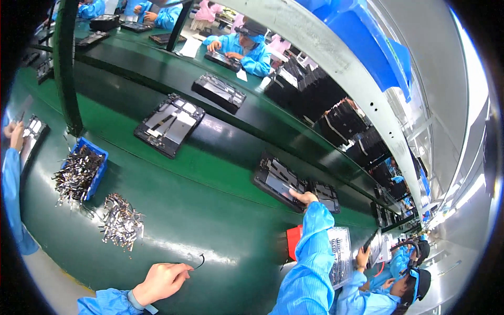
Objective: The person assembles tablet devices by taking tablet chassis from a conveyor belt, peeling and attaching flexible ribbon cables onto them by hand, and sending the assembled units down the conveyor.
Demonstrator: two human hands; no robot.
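At the far left of the frame, a co-worker's hand (18,137) is at an opened black device (34,137). Next come a dark green post (66,79), a blue bin (100,177) heaped with small strips (75,176), and a loose pile (122,223) on the green tabletop (173,210). At lower left of centre, the left hand (161,282) pinches a thin black strip (201,261) between its fingers, apart from the pile. Right of centre, the right hand (307,198) touches an opened tablet (278,181), thumb over its edge; its other fingers are hidden, so I cannot tell whether they grip. Below, the right sleeve (311,252) crosses between a red box (292,241) and a clear tray (342,252), partly blocking both.
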